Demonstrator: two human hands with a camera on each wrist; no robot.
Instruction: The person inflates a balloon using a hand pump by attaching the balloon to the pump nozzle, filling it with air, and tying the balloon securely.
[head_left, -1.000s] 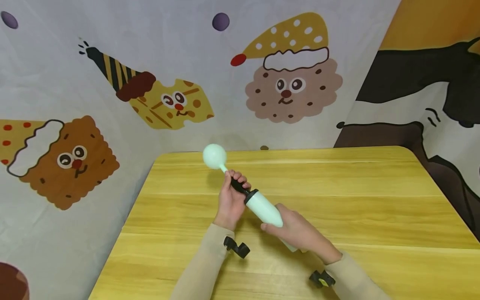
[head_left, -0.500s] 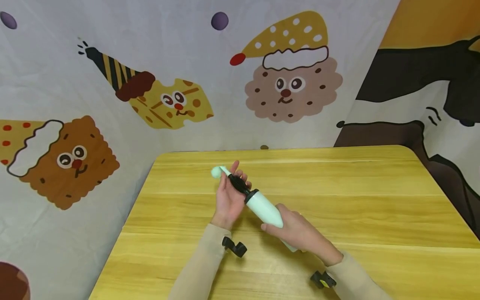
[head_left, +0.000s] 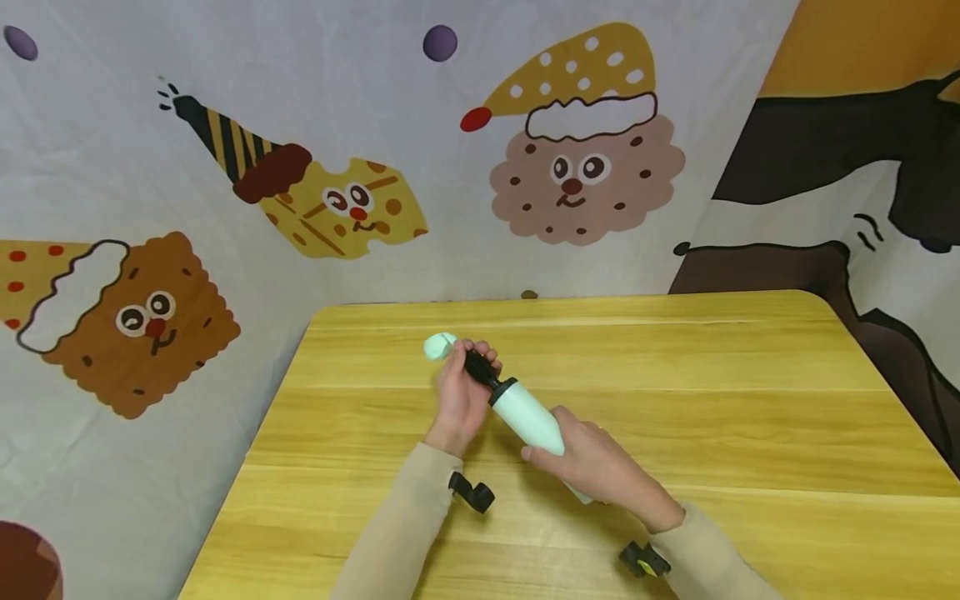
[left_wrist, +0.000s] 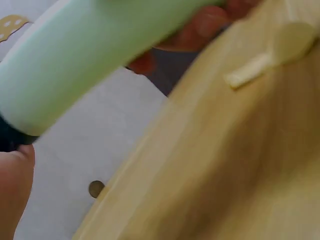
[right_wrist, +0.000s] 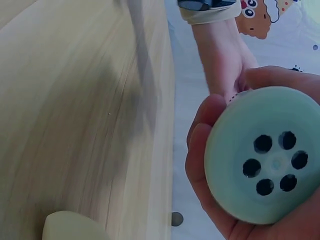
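Note:
In the head view, my right hand [head_left: 592, 454] grips the mint-green barrel of a balloon pump [head_left: 528, 417], tilted up to the left. Its end with several round holes [right_wrist: 275, 155] faces the right wrist camera. At the pump's other end is a black nozzle [head_left: 480, 368]. My left hand [head_left: 461, 400] is around the nozzle tip, fingers curled, thumb on the neck of a small, mint-green balloon [head_left: 438, 345]. The balloon looks slack and sticks out left past the thumb; its neck is mostly hidden by the fingers.
Both hands are above a wooden table [head_left: 675, 375]. A pale object with a round part and a flat strip [left_wrist: 290, 42] lies on it. Behind stands a cloth backdrop [head_left: 450, 200] printed with cartoon snacks.
The round, inflated balloon has shrunk to a small, slack one. My left fingers opened partly, then curled again at the nozzle tip. My right hand has hardly moved.

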